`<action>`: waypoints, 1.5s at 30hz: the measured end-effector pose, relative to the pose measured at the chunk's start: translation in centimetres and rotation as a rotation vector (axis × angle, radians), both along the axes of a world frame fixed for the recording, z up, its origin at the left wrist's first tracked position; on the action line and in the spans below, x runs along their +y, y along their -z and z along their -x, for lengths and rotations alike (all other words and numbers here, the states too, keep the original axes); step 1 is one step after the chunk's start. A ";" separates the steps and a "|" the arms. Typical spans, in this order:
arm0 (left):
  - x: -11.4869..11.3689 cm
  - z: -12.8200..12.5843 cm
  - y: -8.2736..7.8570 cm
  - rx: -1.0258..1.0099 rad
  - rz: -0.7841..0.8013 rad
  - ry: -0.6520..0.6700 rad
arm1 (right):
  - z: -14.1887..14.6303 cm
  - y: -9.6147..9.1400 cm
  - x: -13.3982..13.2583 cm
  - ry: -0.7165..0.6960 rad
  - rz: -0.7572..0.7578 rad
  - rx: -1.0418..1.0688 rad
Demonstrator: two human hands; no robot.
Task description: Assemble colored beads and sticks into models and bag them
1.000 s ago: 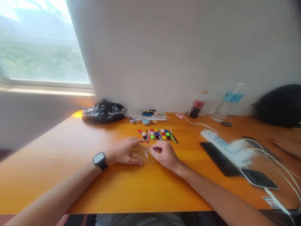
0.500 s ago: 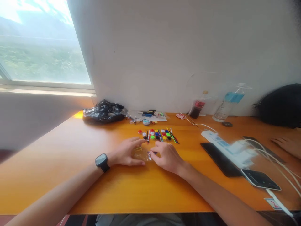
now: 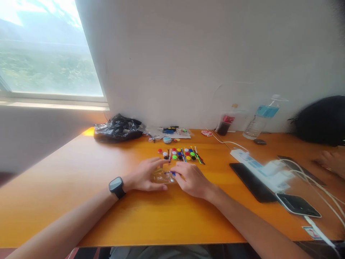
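Observation:
My left hand [image 3: 147, 175], below a black watch [image 3: 116, 183], rests on the table with thumb and index finger spread apart. Between the two hands lies a clear plastic bag or tray [image 3: 163, 177]; a small yellow piece [image 3: 159, 170] shows in or on it. The fingers of my right hand [image 3: 192, 180] are closed at its right side, pinching a small blue plastic piece [image 3: 173, 173]. Just beyond my hands, round coloured caps [image 3: 175, 157] stand in groups, with thin coloured sticks [image 3: 198, 157] lying among them.
Against the wall sit a black plastic bag [image 3: 118, 128], a small round tin [image 3: 167, 140], a cola bottle [image 3: 225, 124] and a water bottle [image 3: 254, 126]. To the right are a power strip [image 3: 258, 171], a black slab [image 3: 252, 182], a charging phone [image 3: 298, 205] and another person's hand [image 3: 332, 162].
My right fingertips have shifted slightly up and left over the clear plastic, and more of the blue piece shows. My left hand has stayed nearly still. The other person's hand at right has moved.

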State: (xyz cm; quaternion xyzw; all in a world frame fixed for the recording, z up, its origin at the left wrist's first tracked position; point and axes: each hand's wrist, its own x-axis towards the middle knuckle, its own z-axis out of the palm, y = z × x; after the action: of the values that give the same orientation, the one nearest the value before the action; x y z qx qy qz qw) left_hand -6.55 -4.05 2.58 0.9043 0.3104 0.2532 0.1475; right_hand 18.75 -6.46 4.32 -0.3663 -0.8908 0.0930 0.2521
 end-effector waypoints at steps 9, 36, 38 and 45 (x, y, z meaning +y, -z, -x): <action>0.2 0.0 0.1 -0.007 0.045 0.048 | 0.4 0.2 0.2 -0.033 0.129 0.388; -1.3 -1.2 0.0 -0.240 0.092 -0.041 | 0.6 1.9 0.6 0.066 0.236 0.307; -1.3 -1.2 0.2 -0.266 0.121 -0.060 | 0.5 2.3 0.8 0.032 0.273 0.285; -0.6 -1.4 0.9 -0.475 0.163 -0.107 | 0.7 2.5 1.0 -0.026 0.311 0.465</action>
State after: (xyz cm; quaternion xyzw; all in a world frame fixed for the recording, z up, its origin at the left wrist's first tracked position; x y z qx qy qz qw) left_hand -5.14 -4.67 1.67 0.7868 0.3340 0.4400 0.2752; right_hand 18.07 -5.42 1.83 -0.3578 -0.7888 0.3133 0.3893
